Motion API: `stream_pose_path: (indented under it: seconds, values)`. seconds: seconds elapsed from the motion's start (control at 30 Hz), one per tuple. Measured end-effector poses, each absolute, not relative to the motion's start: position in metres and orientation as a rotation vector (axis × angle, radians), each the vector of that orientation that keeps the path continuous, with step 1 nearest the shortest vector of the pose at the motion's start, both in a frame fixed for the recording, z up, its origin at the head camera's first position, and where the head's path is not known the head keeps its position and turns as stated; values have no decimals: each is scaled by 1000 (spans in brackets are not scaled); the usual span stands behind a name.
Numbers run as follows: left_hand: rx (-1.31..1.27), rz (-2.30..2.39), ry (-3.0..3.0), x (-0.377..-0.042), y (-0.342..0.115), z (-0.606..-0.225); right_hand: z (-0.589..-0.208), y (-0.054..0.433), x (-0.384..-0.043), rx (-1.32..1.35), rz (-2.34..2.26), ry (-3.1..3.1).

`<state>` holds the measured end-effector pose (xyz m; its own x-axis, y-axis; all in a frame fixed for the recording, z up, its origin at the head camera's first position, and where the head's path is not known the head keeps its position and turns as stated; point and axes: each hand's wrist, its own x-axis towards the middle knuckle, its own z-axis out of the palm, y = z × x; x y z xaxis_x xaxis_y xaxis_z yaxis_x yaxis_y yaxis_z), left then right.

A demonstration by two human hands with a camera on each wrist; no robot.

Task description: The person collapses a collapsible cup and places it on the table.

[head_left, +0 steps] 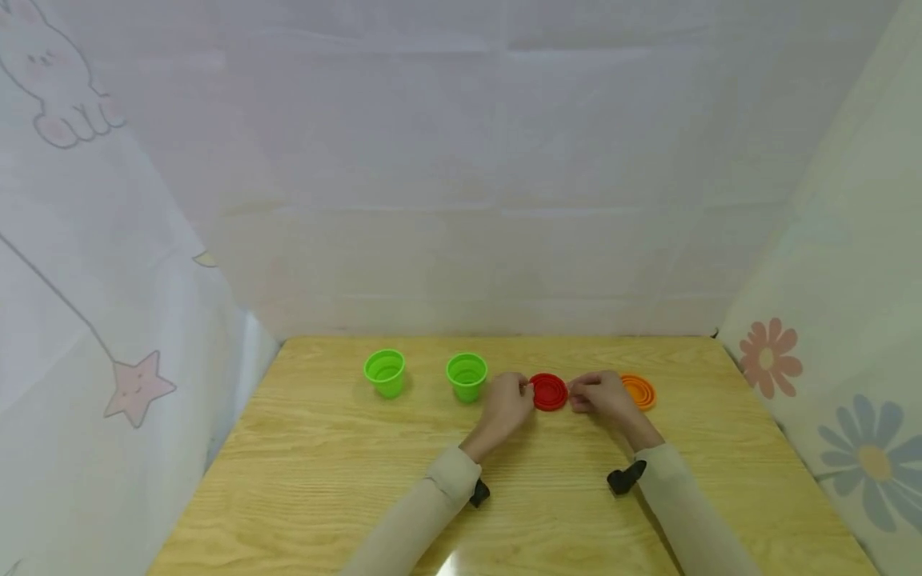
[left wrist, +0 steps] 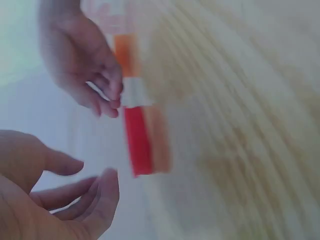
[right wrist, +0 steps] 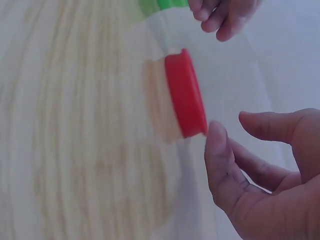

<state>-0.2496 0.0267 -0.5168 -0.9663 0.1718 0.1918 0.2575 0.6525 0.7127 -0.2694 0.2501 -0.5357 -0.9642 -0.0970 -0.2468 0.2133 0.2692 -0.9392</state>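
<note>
A red collapsible cup (head_left: 549,392), folded flat, lies on the wooden table between the two hands. Just left of it is the left hand (head_left: 508,400); in the left wrist view its thumb and fingers (left wrist: 109,192) stand apart with nothing between them. On the other side, the right hand (head_left: 605,397) holds nothing, its thumb and fingers parted. A fingertip of the right hand (right wrist: 270,175) comes very close to the red rim (right wrist: 192,92) in the right wrist view; whether it touches cannot be told. An orange folded cup (head_left: 639,391) sits behind the right hand, partly hidden.
Two green cups stand expanded at the left: one green cup (head_left: 467,376) next to the left hand, another green cup (head_left: 386,373) farther left. The wooden table (head_left: 324,464) ends at a hanging white cloth (head_left: 461,192), with printed cloths on both sides.
</note>
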Motion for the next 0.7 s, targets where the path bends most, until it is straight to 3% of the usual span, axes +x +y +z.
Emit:
stream_pose_path:
  seconds: [0.3, 0.7]
  values:
    - [-394, -1248, -2736, -223, -31, -485, -518, 235, -259, -21, -1835, 2271]
    - [-294, -1258, -2663, -230, -100, -489, -518, 170, -255, -258, -1798, 2277]
